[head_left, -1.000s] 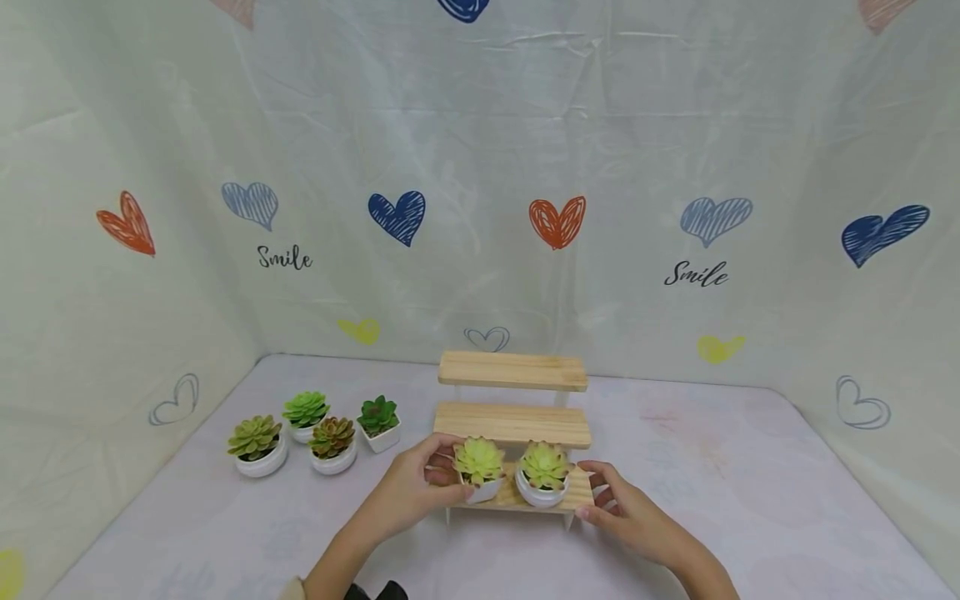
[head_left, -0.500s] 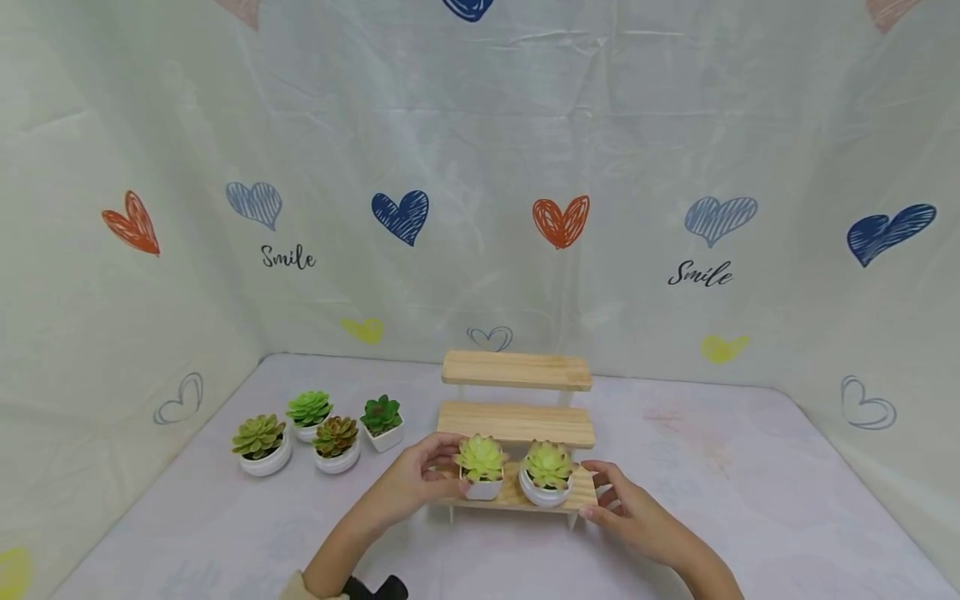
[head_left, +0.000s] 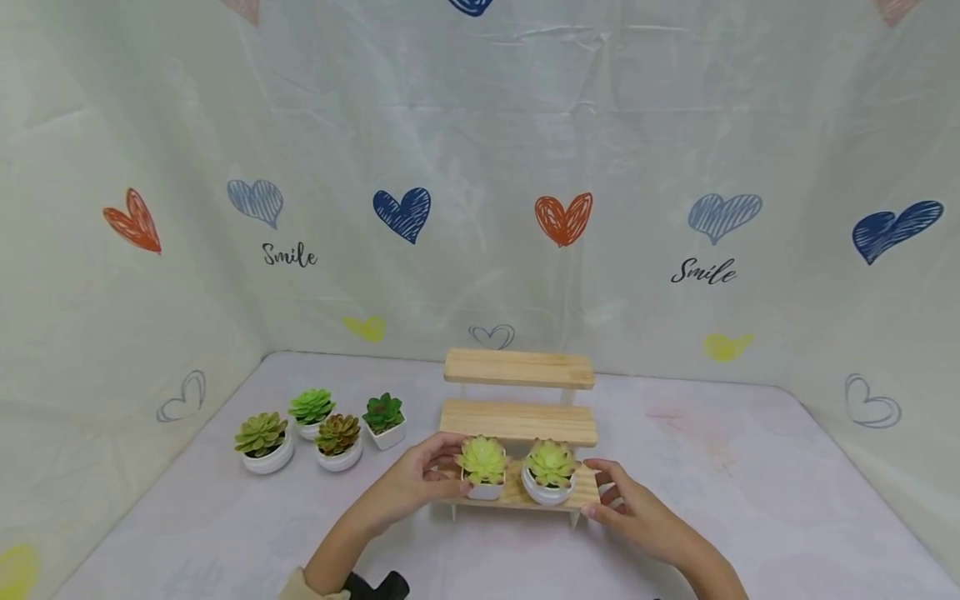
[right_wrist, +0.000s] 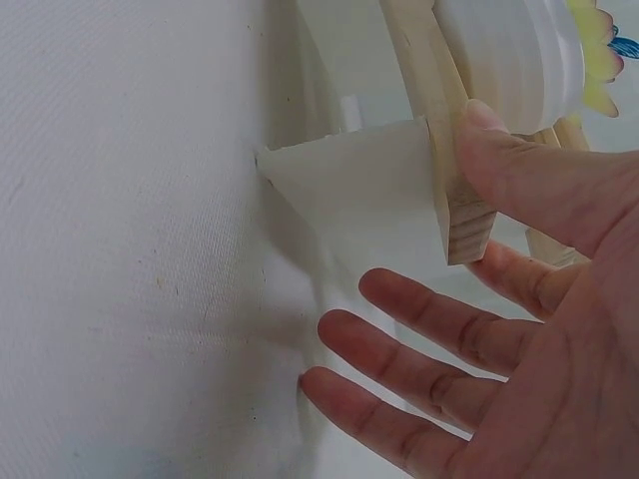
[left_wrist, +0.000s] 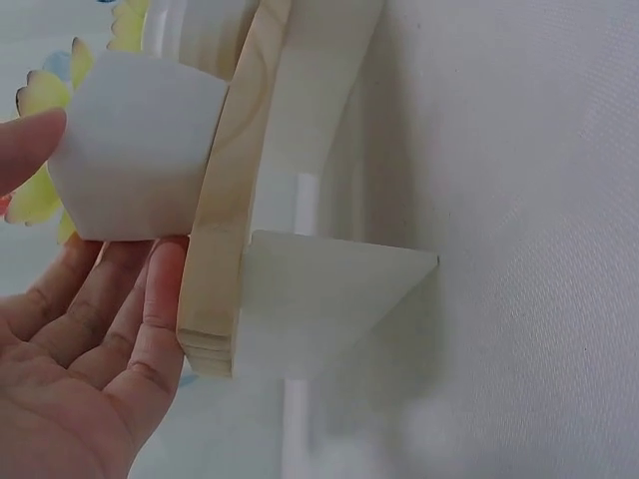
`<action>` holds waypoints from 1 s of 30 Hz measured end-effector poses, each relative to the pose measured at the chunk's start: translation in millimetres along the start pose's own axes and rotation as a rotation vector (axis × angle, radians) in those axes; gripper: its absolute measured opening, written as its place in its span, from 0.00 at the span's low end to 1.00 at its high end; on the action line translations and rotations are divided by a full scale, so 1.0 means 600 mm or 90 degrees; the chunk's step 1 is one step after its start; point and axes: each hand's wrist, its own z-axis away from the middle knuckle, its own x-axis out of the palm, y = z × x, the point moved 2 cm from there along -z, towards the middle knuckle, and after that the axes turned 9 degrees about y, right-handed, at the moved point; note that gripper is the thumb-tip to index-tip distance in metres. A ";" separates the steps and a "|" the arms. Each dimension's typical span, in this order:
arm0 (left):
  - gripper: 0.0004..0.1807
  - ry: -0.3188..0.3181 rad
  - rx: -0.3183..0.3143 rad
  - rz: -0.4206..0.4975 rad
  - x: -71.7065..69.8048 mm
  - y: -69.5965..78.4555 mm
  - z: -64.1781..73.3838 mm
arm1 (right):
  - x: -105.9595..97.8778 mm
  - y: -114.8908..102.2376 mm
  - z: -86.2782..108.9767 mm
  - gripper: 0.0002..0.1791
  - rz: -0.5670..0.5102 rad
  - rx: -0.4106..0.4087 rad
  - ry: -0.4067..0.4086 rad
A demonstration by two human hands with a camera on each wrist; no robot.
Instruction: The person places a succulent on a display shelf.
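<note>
In the head view a three-tier wooden plant stand point(head_left: 517, 423) stands at the table's middle. On its lowest board sit two pale green succulents with reddish tips: a square-potted succulent point(head_left: 483, 460) at left and a round-potted succulent point(head_left: 551, 465) at right. My left hand point(head_left: 408, 483) holds the square white pot point(left_wrist: 140, 150) between thumb and fingers, the pot's base against the board. At the board's right end my right hand point(head_left: 637, 515) pinches the wood, thumb on the front edge and index finger behind. The other right fingers point(right_wrist: 429, 339) extend free below the board.
Several potted succulents stand to the left: an olive succulent point(head_left: 261, 435), a bright green succulent point(head_left: 311, 407), a reddish-brown succulent point(head_left: 338, 435) and a dark green succulent point(head_left: 383, 412). A heart-printed curtain point(head_left: 480, 167) rises behind the white table point(head_left: 735, 483).
The square pot has turned slightly so its flat side faces the front, with my left hand still on it. My right hand stays at the board's end. The view has shifted a little.
</note>
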 end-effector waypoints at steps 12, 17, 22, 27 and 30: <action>0.32 0.004 -0.006 -0.004 0.000 0.002 0.002 | 0.001 -0.003 -0.003 0.34 0.000 0.002 0.002; 0.32 0.011 -0.011 -0.008 -0.001 0.002 0.003 | 0.001 -0.004 -0.003 0.34 -0.004 0.003 -0.001; 0.33 0.006 0.000 -0.013 -0.002 0.004 0.004 | 0.001 -0.004 -0.002 0.34 -0.007 -0.001 -0.003; 0.36 0.006 0.005 -0.028 -0.008 0.010 0.008 | 0.001 -0.001 -0.002 0.34 -0.005 -0.005 -0.001; 0.35 -0.002 0.030 -0.035 -0.016 0.015 0.011 | 0.001 0.001 -0.002 0.34 -0.004 -0.007 0.000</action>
